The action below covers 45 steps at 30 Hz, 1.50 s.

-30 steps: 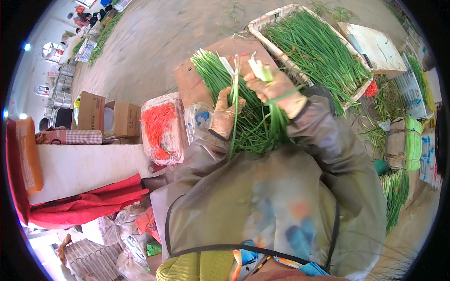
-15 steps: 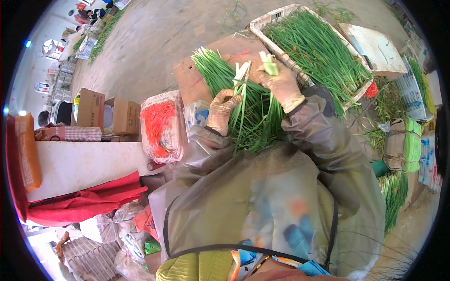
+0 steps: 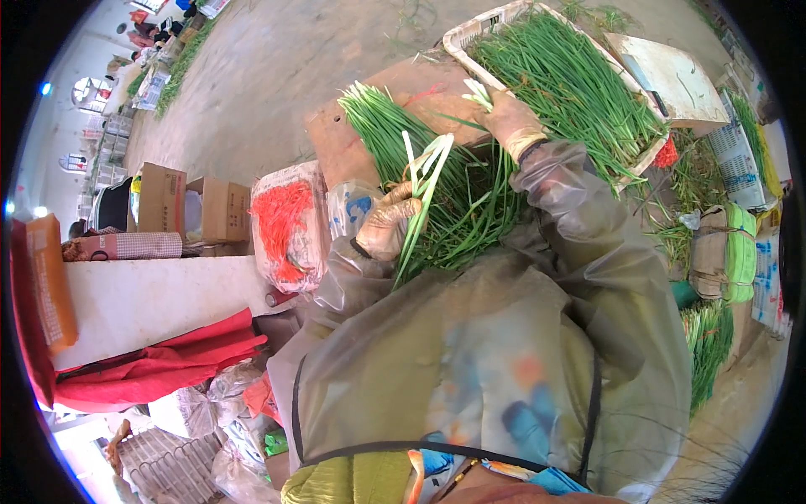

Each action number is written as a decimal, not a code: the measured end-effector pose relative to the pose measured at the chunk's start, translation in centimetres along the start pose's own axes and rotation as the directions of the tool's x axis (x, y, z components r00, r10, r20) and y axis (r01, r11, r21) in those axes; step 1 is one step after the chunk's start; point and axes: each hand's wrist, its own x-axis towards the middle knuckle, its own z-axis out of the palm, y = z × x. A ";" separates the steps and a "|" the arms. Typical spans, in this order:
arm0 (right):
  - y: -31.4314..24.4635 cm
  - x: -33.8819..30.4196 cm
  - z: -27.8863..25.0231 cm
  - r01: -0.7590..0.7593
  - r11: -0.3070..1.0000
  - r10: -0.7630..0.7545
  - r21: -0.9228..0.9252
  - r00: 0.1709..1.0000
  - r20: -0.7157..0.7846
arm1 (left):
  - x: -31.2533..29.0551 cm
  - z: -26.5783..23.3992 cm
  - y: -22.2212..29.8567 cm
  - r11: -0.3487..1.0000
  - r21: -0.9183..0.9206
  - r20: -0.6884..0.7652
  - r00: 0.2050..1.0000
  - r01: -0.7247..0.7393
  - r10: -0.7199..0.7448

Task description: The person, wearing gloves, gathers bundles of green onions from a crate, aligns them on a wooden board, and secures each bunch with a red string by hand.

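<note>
My gloved left hand [image 3: 390, 223] is closed around a few long chive stalks [image 3: 430, 185], their white ends pointing up and away from me. My right hand [image 3: 510, 119], also gloved, grips a small bunch of chives whose white ends [image 3: 478, 94] stick out past its fingers at the far left. Between and below the hands, a loose heap of chives [image 3: 457, 227] lies against my apron. A thicker bundle of chives [image 3: 374, 109] rests on the brown board [image 3: 332, 143] just beyond my left hand, white ends facing away.
Far right stands a white plastic crate [image 3: 457, 38] full of chives, with a white box [image 3: 672, 80] beside it. Red ties [image 3: 285, 223] lie on a pale block at left. Cardboard boxes [image 3: 159, 202] stand on a white table [image 3: 168, 290] farther left.
My left hand has drawn back toward me and left with its stalks, away from the right hand. The right hand has shifted slightly right and away.
</note>
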 end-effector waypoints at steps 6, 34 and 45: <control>1.3 -2.7 -2.2 -0.155 0.589 0.168 0.793 0.983 0.067 | 0.6 0.8 0.6 0.992 0.024 -0.098 0.987 -0.122 0.124; -3.2 -4.0 -2.9 -0.001 0.730 -0.182 0.684 0.963 0.196 | 6.2 5.2 -0.3 0.916 0.273 -0.068 0.944 -0.294 0.323; -3.9 -4.8 -3.7 -0.153 0.492 -0.300 0.857 0.894 0.332 | 8.2 4.2 -1.0 0.952 -0.082 0.148 0.941 -0.295 0.304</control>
